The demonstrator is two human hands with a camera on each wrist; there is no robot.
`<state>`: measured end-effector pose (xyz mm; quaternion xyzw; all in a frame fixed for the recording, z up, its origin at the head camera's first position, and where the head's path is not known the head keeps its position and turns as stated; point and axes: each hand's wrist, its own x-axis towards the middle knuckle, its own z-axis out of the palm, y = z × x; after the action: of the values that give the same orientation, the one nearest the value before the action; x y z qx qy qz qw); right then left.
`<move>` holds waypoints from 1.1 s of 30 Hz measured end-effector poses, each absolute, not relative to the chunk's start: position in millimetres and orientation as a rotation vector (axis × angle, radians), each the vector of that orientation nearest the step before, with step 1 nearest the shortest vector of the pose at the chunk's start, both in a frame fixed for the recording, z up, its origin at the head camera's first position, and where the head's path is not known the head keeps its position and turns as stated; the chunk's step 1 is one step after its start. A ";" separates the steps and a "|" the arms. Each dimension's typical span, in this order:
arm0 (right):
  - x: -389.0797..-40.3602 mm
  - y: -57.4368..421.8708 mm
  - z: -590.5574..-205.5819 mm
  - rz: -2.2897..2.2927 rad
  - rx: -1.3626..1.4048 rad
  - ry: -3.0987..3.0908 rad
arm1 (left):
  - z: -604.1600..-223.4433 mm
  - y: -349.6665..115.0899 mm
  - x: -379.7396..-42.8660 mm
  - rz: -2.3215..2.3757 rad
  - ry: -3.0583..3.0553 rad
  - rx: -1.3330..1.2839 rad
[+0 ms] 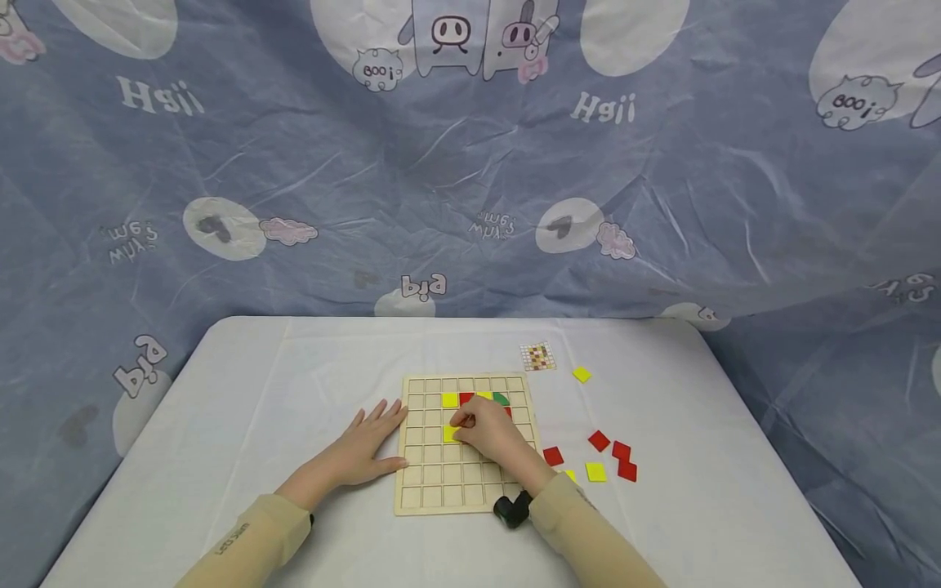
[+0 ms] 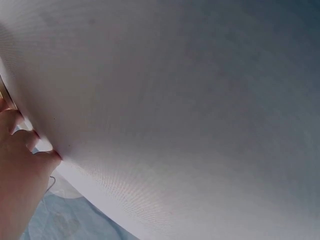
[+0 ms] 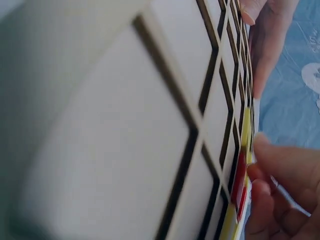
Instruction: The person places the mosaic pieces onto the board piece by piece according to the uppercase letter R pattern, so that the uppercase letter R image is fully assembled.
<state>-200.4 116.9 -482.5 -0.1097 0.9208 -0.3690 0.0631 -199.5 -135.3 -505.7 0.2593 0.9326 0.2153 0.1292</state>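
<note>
A pale wooden grid board (image 1: 430, 496) lies on the white table. My left hand (image 1: 365, 447) rests flat beside its left edge, fingers spread and fingertips touching the rim. My right hand (image 1: 488, 429) is over the board with bent fingers, thumb and fingertips at a yellow square tile (image 1: 450, 434). Whether a tile is pinched there is hidden. Along an upper row sit another yellow tile, a red tile (image 1: 466, 398) and a green curved tile (image 1: 501, 398). In the right wrist view, the fingertips (image 3: 260, 142) are close to yellow and red tiles (image 3: 240, 172) in the grid.
Loose red tiles (image 1: 599, 441) and yellow tiles (image 1: 596, 472) lie right of the board, some near the right forearm. A small patterned card (image 1: 538, 356) lies beyond its top right corner. A black wrist device (image 1: 512, 510) overlaps the lower right corner. A patterned blue cloth (image 1: 470, 180) hangs behind.
</note>
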 end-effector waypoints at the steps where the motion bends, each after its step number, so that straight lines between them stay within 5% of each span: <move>1: -199.9 119.5 -481.4 -1.130 -0.317 2.784 | -506.5 -135.3 -199.8 0.621 2.711 0.755; 20: -175.3 236.5 -475.8 -1.144 0.095 2.743 | -508.3 -135.7 -202.7 0.605 2.712 0.768; 33: -160.2 250.6 -491.2 -1.084 0.073 2.746 | -509.5 -136.6 -201.8 0.611 2.711 0.773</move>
<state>-160.2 250.6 -491.2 0.0245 0.9258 -0.3653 0.0941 -201.8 -136.6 -509.5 0.2657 0.9321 0.2102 0.1280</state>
